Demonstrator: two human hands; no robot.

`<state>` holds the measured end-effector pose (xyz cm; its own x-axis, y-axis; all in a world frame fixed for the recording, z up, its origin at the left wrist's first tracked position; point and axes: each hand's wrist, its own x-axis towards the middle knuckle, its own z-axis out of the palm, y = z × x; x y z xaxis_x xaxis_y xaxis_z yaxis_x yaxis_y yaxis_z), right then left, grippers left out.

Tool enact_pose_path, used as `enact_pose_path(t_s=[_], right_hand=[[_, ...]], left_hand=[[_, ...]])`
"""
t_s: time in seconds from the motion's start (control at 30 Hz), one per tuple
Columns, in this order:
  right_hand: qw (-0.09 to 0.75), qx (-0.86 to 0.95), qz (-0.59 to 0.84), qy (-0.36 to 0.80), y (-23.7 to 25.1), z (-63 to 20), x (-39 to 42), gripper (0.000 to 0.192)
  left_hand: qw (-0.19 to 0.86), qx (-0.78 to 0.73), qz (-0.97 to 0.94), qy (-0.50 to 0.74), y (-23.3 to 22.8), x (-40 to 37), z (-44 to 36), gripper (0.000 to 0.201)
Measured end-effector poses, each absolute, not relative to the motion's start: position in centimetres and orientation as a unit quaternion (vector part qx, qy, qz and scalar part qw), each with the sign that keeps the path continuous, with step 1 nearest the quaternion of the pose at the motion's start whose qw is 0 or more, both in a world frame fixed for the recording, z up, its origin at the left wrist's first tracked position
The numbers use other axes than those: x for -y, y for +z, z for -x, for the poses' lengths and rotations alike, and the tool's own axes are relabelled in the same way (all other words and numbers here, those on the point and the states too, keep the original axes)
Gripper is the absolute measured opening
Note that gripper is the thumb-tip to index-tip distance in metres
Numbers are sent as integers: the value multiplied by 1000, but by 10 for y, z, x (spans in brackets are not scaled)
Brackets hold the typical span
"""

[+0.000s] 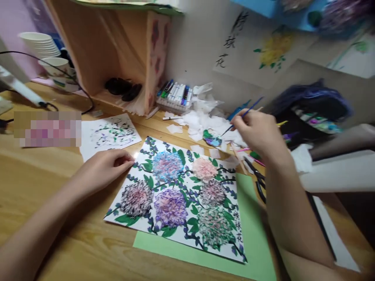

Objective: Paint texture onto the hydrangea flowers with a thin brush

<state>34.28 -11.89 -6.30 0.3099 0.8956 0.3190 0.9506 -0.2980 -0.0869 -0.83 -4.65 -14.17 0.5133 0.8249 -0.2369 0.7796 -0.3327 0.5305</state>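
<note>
left hand (pixel 107 166): fingers together at one painting (pixel 191 185) | right hand (pixel 259 128): clamped on one brush (pixel 254 105) | six flowers (pixel 170 208)

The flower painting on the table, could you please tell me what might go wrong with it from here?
Paint might drip from the brush in the right hand onto the flower painting, whose upper edge lies near the paint palette. The left hand, at the painting's left edge, could nudge it out of place.

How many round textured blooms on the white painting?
6: blue-pink bloom, upper left; pale peach bloom, upper right; black-pink bloom, far left; purple bloom, lower centre; dusky pink bloom, middle right; green-white bloom, lower right. None look hidden.
</note>
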Motion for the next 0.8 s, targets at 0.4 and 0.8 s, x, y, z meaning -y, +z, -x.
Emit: enact_pose_path(t_s=[0.4, 0.8], right_hand=[[132, 593, 794, 2, -80, -348, 109, 25], [332, 667, 665, 52, -67, -306, 124, 25]], left_hand=[[329, -491, -806, 21, -142, 45, 8, 35], [316, -491, -811, 35, -128, 49, 10, 32]])
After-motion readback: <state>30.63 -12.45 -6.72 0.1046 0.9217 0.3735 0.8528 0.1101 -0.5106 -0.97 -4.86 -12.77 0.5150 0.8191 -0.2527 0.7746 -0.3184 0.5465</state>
